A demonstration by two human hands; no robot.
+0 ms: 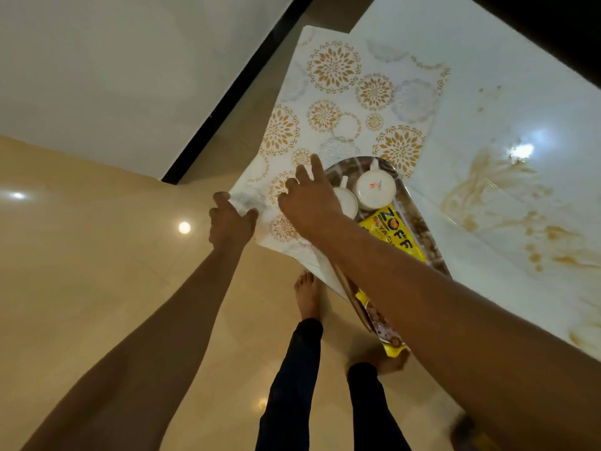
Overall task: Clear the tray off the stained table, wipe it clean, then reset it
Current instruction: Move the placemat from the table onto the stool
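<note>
While the tray (pixel 419 219) lies on the patterned mat (pixel 338 102) near that mat's near edge, it carries two white cups (pixel 374 187) side by side at its far end and a yellow packet (pixel 401 234) along its middle, running toward its near end. The right forearm crosses over the tray, hiding part of it. The right hand (pixel 309 196) hovers above the mat just beside the tray's far end, fingers spread and straight, holding nothing. The left hand (pixel 229 219) is at the mat's near left corner, thumb and fingers curled round that corner's edge. The mat covers the left part of the white table (pixel 520 92); brown stains (pixel 487 196) smear the bare surface toward the table's right edge, well apart from the tray. Below, bare feet (pixel 309 294) stand on a glossy beige floor (pixel 97 255).
</note>
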